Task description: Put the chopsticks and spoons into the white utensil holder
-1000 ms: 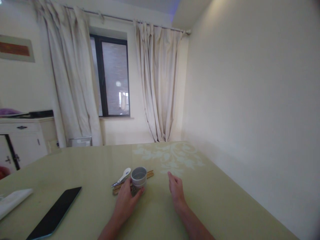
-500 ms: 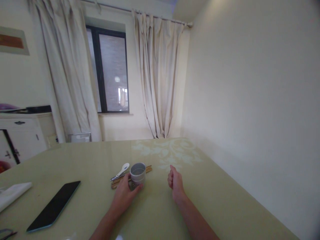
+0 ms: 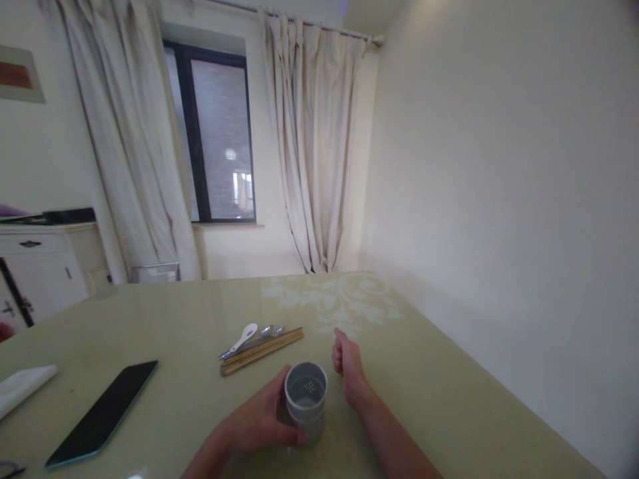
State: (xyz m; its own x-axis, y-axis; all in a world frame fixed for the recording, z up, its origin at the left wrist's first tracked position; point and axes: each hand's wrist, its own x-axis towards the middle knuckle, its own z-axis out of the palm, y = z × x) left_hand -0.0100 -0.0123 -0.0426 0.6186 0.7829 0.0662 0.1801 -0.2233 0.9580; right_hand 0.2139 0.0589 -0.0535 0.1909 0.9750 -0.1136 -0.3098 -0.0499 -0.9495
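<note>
Soft, dim daylight; blurred, distorted edges.

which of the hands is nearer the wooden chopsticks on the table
Right. The right hand, loosely curled, rests just right of the brown wooden chopsticks, level with their far end. The left hand grips the grey cylindrical cup nearer the camera.

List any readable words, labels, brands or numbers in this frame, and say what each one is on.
There is no readable text.
The grey cup held by the left hand shows only small dots inside, with no lettering.
The dark phone has a blank screen.
The framed picture on the wall is too blurred to tell.
The white spoon has a tiny unreadable mark.
</note>
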